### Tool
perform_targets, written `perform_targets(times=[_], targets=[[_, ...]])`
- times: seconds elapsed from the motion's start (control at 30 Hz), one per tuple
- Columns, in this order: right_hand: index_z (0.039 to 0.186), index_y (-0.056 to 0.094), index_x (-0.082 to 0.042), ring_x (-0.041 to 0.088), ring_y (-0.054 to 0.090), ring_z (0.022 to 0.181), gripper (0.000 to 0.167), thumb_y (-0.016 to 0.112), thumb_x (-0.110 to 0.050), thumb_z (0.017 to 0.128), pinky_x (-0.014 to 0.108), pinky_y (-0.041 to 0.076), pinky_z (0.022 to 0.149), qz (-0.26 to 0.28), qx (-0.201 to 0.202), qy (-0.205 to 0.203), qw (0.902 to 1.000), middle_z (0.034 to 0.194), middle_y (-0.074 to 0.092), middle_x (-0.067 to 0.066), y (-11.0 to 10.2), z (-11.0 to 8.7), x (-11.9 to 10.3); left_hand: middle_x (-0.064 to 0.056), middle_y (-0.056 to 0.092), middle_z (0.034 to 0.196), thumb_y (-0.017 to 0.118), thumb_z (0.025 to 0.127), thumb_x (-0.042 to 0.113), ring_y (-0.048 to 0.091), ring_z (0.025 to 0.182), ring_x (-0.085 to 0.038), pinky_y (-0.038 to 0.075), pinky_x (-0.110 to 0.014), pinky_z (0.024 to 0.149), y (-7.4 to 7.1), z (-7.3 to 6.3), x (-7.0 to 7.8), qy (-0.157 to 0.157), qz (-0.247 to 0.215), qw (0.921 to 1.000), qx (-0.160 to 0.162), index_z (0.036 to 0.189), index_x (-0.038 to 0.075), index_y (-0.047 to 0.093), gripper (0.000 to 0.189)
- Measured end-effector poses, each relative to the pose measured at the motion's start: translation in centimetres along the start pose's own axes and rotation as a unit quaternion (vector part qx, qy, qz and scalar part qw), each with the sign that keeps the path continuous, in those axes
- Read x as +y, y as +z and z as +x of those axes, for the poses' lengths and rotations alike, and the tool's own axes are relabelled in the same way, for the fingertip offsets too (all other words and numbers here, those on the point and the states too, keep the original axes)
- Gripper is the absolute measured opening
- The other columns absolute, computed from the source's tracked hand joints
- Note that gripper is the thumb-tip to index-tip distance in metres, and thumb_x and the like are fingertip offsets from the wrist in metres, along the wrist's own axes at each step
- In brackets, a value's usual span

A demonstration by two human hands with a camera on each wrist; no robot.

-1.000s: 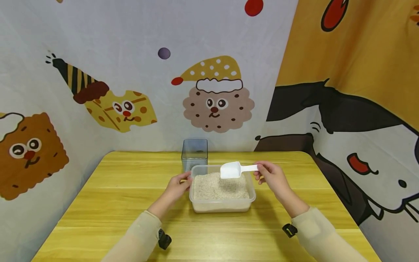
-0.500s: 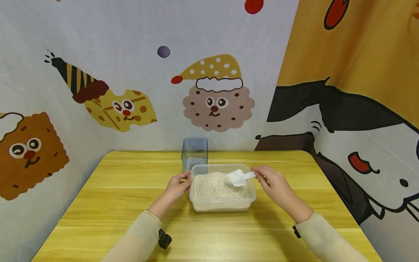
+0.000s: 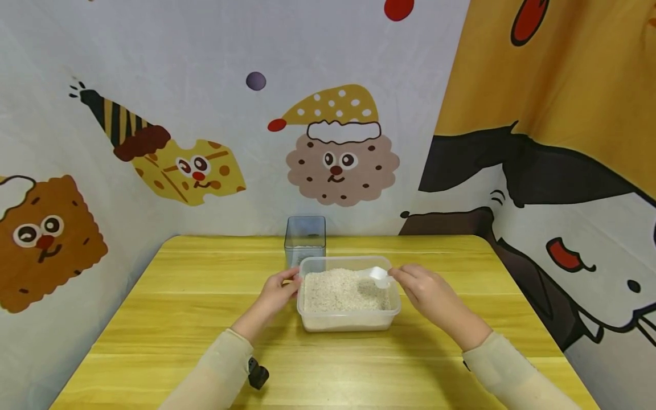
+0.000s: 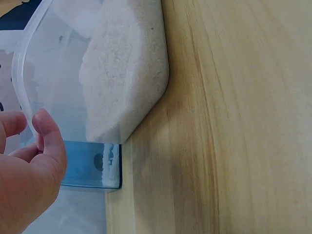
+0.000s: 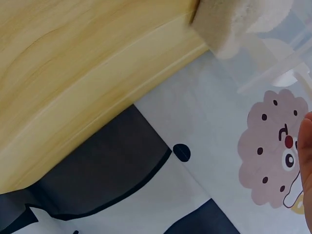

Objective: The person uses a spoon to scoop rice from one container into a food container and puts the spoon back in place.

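Gripping the short handle of a small white plastic scoop (image 3: 378, 274), the right hand (image 3: 429, 295) comes in over the right rim of a clear rectangular plastic box (image 3: 348, 322). The scoop sits inside the rim, toward the far right corner, low over a bed of pale off-white grains (image 3: 335, 293); whether its edge touches them, I cannot tell. These grains fill much of the box, heaped toward the far side.

At the box's left side, the left hand (image 3: 274, 295) has its grip closed on the rim, with fingers on either side of the thin plastic, as the left wrist view shows. Just beyond the far left corner stands a square translucent blue plastic container (image 3: 304, 234), upright, with a whitish layer at its bottom.

Both vessels rest on a yellow wood-grain counter (image 3: 179, 322). The 2 arms wear cream sleeves (image 3: 215, 364), and 1 black device (image 3: 258, 374) shows under the left wrist. Behind hangs white cloth (image 3: 205, 51) printed with cartoon treats, including 1 pink cookie (image 3: 342, 185) in a dotted cap.
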State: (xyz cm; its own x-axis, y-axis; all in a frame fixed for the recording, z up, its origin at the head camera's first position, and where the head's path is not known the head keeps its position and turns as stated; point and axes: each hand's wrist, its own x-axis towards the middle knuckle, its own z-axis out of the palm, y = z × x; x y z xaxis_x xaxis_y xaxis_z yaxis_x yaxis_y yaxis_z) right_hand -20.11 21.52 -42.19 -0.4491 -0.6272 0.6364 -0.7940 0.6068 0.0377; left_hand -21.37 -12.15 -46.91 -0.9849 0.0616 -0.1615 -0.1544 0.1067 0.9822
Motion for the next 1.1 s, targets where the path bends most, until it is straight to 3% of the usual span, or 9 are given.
perform_targets(times=[0.13,0.27,0.4,0.57,0.67,0.8,0.87,1.1], targets=[[0.104,0.069,-0.003,0.018,0.064,0.084,0.018,0.054,-0.009,0.096,0.028,0.055,0.07,0.019,-0.03,0.04,0.9986,0.093,0.066,0.006,-0.2,0.2,-0.4,-0.011,0.05,0.107,0.053,0.096,0.008,0.056,0.094,-0.019,0.051,-0.026,0.077,0.0,0.3,-0.4,0.001,0.002,1.0,0.002,0.137,-0.001,0.047,0.042],[0.103,0.07,-0.006,0.019,0.066,0.088,0.018,0.063,-0.001,0.088,0.032,0.056,0.071,0.052,-0.069,0.147,0.9854,0.096,0.069,0.006,-0.5,0.7,-0.9,-0.01,0.05,0.106,0.053,0.096,0.008,0.056,0.094,-0.02,0.051,-0.023,0.075,-0.1,0.4,-0.5,0.001,0.002,1.0,0.002,0.137,-0.001,0.047,0.043],[0.104,0.07,-0.006,0.018,0.064,0.082,0.016,0.059,-0.005,0.091,0.03,0.054,0.066,0.076,-0.094,0.245,0.962,0.1,0.069,0.009,-0.6,0.9,-1.0,-0.011,0.05,0.106,0.053,0.096,0.007,0.056,0.094,-0.022,0.051,-0.021,0.073,-0.1,0.3,-0.5,0.006,0.005,1.0,0.0,0.137,-0.003,0.046,0.043],[0.105,0.069,-0.002,0.01,0.049,0.061,0.018,0.056,-0.005,0.094,0.023,0.044,0.051,0.131,-0.112,0.319,0.932,0.093,0.068,0.01,-0.4,0.8,-0.7,-0.01,0.05,0.104,0.053,0.096,0.007,0.056,0.092,-0.021,0.05,-0.021,0.071,-0.1,0.2,-0.5,0.007,0.002,1.0,-0.001,0.137,-0.004,0.046,0.043],[0.107,0.067,0.0,0.01,0.049,0.058,0.02,0.053,-0.008,0.096,0.023,0.044,0.047,0.188,-0.12,0.368,0.9027,0.083,0.065,0.012,-0.2,0.5,-0.2,-0.01,0.05,0.104,0.053,0.096,0.007,0.056,0.091,-0.019,0.05,-0.021,0.072,0.0,0.2,-0.4,0.005,0.001,1.0,0.001,0.136,-0.004,0.047,0.042],[0.108,0.064,0.005,0.014,0.053,0.057,0.023,0.05,-0.01,0.098,0.026,0.049,0.048,0.279,-0.111,0.432,0.8503,0.075,0.062,0.017,0.2,0.1,0.3,-0.009,0.049,0.104,0.053,0.096,0.007,0.056,0.092,-0.018,0.051,-0.021,0.072,-0.1,0.2,-0.4,0.002,0.0,1.0,0.002,0.136,-0.003,0.047,0.042],[0.107,0.064,0.007,0.015,0.055,0.056,0.023,0.05,-0.009,0.098,0.026,0.05,0.049,0.308,-0.1,0.448,0.8335,0.072,0.062,0.016,0.3,0.0,0.5,-0.009,0.049,0.104,0.053,0.096,0.007,0.056,0.092,-0.017,0.051,-0.02,0.072,-0.1,0.2,-0.4,0.003,-0.001,1.0,-0.001,0.137,-0.003,0.047,0.042],[0.107,0.063,0.011,0.013,0.056,0.055,0.025,0.051,-0.009,0.097,0.026,0.052,0.05,0.327,-0.088,0.463,0.8186,0.072,0.063,0.018,0.6,-0.1,0.6,-0.01,0.049,0.105,0.053,0.096,0.007,0.056,0.091,-0.015,0.051,-0.02,0.072,-0.1,0.3,-0.5,0.002,-0.004,1.0,-0.006,0.137,-0.003,0.046,0.043]])
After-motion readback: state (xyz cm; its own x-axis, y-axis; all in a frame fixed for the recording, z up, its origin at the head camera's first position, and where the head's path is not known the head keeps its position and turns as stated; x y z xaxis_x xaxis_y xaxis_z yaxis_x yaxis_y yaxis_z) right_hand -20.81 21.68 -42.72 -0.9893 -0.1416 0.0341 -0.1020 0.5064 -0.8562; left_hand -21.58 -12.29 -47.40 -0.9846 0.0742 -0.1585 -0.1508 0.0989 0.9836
